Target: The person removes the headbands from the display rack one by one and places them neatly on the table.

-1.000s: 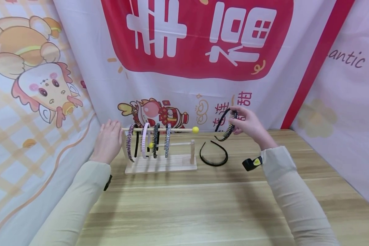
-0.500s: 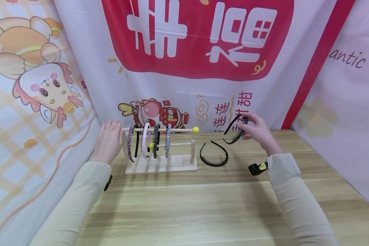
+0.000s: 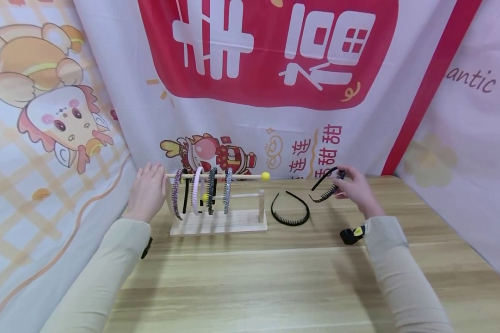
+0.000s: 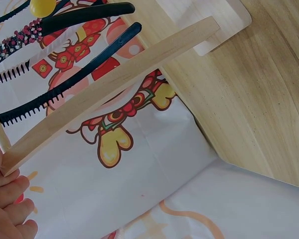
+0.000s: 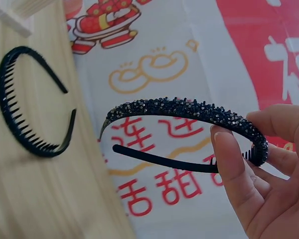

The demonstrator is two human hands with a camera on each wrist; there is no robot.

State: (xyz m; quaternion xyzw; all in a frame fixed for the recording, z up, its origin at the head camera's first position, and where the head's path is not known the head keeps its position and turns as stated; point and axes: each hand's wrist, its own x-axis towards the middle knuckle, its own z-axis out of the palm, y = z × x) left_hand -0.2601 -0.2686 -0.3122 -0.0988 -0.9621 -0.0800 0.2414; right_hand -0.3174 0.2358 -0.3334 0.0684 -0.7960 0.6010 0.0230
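Hands well apart. Right hand [image 3: 358, 190], right of scene: thumb and fingers pinch one end of a black sequinned headband [image 5: 179, 108], held raised near the printed cloth [image 3: 266, 118] at the far side; its other end juts free toward the left. Left hand [image 3: 145, 190]: fingers fairly straight, resting against the top of the left upright of a wooden rack [image 3: 250, 225]. Four headbands on the upper rod, left to right — purple glitter [image 3: 175, 194], pale pink [image 3: 195, 192], dark speckled [image 3: 210, 189], silver glitter [image 3: 227, 190]. Second black headband [image 5: 2, 89], toothed, lies on the table [image 3: 250, 286] — between rack and right hand, touching neither.
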